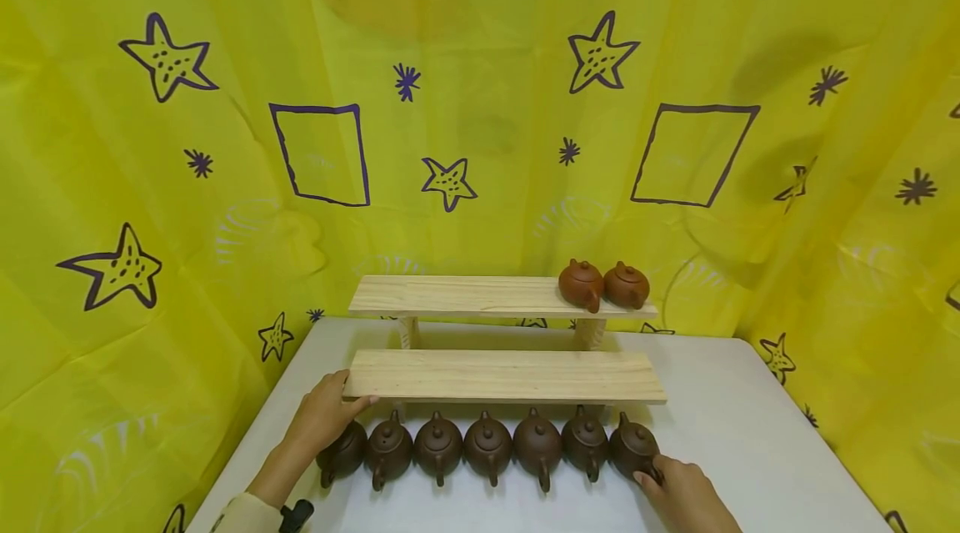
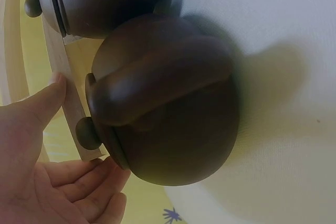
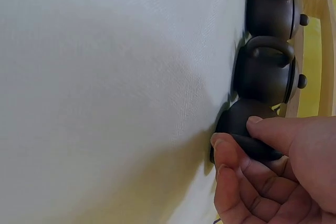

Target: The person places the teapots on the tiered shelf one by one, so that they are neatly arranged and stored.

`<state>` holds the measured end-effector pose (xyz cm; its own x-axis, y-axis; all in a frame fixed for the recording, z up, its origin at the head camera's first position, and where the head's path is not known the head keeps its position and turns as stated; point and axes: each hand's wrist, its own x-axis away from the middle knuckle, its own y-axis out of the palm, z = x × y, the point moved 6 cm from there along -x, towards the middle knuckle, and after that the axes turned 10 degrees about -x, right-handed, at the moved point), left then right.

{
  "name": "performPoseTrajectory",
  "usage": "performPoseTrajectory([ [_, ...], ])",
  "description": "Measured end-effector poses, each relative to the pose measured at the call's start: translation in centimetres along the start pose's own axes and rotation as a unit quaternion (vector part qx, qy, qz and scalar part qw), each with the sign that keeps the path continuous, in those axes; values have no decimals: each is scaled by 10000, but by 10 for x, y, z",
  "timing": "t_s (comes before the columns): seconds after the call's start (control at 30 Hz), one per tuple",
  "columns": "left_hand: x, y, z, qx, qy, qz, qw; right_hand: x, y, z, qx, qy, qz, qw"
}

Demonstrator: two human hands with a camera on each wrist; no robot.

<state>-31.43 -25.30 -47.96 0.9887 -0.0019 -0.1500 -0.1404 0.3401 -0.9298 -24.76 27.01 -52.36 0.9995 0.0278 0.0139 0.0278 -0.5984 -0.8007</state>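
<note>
Several dark brown teapots (image 1: 487, 443) stand in a row on the white table in front of a two-tier wooden stand. At the right end of the row, my right hand (image 1: 686, 493) pinches the handle of the last teapot (image 1: 632, 443) between thumb and fingers; the right wrist view shows this grip close up. My left hand (image 1: 321, 414) holds the left end of the lower wooden shelf (image 1: 502, 374), thumb on its front edge. Just below that hand sits the leftmost teapot (image 2: 178, 140), partly hidden by it in the head view.
Two reddish-brown teapots (image 1: 581, 284) stand side by side at the right end of the upper shelf (image 1: 457, 295). A yellow curtain (image 1: 480, 241) with stars hangs behind and along both sides of the white table (image 1: 742, 416).
</note>
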Motion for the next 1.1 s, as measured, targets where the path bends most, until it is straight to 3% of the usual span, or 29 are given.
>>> performPoseTrajectory([
  [0.43, 0, 0, 1, 45, 8, -6, 10000, 10, -2, 1, -142, -14, 156, 9998],
  [0.67, 0, -2, 2, -12, 4, 13, 10000, 16, -18, -11, -375, 41, 241, 9990],
  [0.87, 1, -1, 1, -4, -22, -19, 10000, 18, -38, -38, -594, -69, 164, 9981],
  [1.1, 1, 0, 0, 30, -59, -56, 10000, 8, -66, -83, -581, -830, 370, 9942],
])
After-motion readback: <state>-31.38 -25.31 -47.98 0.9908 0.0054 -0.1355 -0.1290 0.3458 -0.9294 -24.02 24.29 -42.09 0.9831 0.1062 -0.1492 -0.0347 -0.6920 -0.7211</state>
